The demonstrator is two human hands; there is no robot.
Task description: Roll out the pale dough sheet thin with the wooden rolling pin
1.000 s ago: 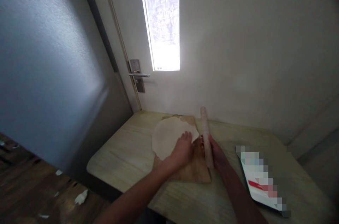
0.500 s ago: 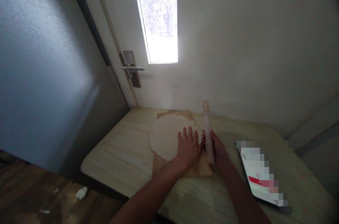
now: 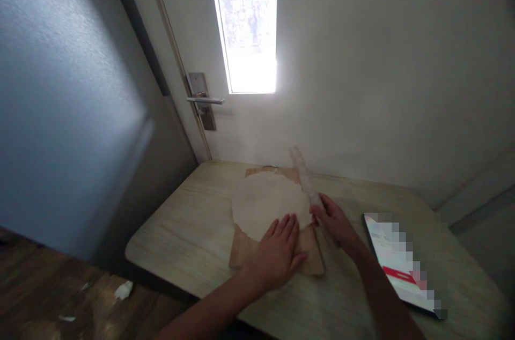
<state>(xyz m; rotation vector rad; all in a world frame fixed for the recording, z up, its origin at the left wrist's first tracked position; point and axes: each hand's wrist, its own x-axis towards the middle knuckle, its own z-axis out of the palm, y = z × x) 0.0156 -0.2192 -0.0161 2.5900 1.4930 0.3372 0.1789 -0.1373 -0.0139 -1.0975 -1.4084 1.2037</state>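
Note:
A wide, thin sheet of pale dough lies over a wooden board, covering most of it and reaching past its left side. My left hand rests palm down at the dough's near edge, fingers extended and thumb apart, holding nothing. At the board's right side my right hand grips a rolling pin, which is slightly blurred. The pin tilts with its far end toward the upper left, near the dough's right edge.
The board sits on a light wood-patterned table. A tablet-like device, partly pixelated, lies on the right. Behind is a door with a metal handle and bright window. White scraps are on the floor at lower left.
My left hand has slid back toward me to the dough's near edge. The rolling pin in my right hand has swung from nearly upright in view to leaning left.

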